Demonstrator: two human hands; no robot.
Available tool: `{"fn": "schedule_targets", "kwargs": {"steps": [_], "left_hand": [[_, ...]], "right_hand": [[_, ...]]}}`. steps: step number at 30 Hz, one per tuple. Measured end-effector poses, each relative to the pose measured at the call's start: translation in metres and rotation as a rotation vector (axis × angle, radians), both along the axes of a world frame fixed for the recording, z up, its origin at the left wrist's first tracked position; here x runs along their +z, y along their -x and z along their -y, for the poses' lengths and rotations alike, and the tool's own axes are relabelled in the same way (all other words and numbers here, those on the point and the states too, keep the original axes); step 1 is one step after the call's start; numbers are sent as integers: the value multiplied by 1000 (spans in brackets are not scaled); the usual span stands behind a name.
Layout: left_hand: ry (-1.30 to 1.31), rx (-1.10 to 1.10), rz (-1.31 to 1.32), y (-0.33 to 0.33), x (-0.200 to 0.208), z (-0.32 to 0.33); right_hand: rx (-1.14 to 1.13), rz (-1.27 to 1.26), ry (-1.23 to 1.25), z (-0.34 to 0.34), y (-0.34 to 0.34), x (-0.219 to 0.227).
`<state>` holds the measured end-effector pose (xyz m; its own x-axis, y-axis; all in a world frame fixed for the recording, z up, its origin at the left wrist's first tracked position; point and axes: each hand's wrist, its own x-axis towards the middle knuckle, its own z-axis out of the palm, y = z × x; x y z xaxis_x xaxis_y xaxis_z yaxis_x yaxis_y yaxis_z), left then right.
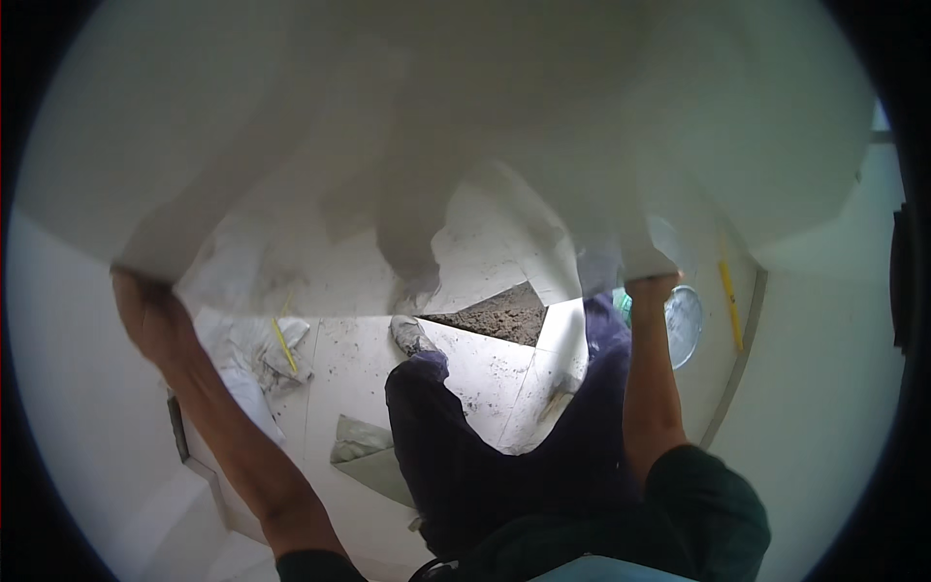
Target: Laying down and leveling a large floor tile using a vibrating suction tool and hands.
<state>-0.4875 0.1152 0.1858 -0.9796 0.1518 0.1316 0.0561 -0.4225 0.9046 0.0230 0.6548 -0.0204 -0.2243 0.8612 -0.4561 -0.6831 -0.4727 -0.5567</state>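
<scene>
A large glossy pale tile (465,126) fills the upper part of the view and mirrors the floor, my arms and my legs. My left hand (145,306) is closed on its near edge at the left. At the right, my right hand (655,284) grips the same edge. The fingers of both hands are mostly hidden by the tile. Beneath and beyond the tile's edge, a patch of brown, crumbly mortar bed (509,315) shows between pale floor tiles (475,369).
A round bucket (685,327) stands by my right forearm, near a long yellow bar (730,301) along the wall. To the left lie crumpled white bags (242,373) with a thin yellow stick (284,344). A grey-white piece (373,466) lies beside my left leg.
</scene>
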Motion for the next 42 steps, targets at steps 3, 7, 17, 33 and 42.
{"fn": "schedule_targets", "kwargs": {"steps": [3,7,17,33,42], "left_hand": [[153,157,57,-10,-34,-3],[329,283,132,-24,-75,-37],[583,144,432,46,-294,-139],[852,-61,612,112,-597,-183],[1030,-49,570,123,-642,-198]], "right_hand": [[66,145,-34,-19,34,-64],[48,256,144,-40,50,-142],[-232,563,392,-55,-8,-276],[-97,669,595,-42,-17,-379],[-166,740,669,-40,-11,-400]]}}
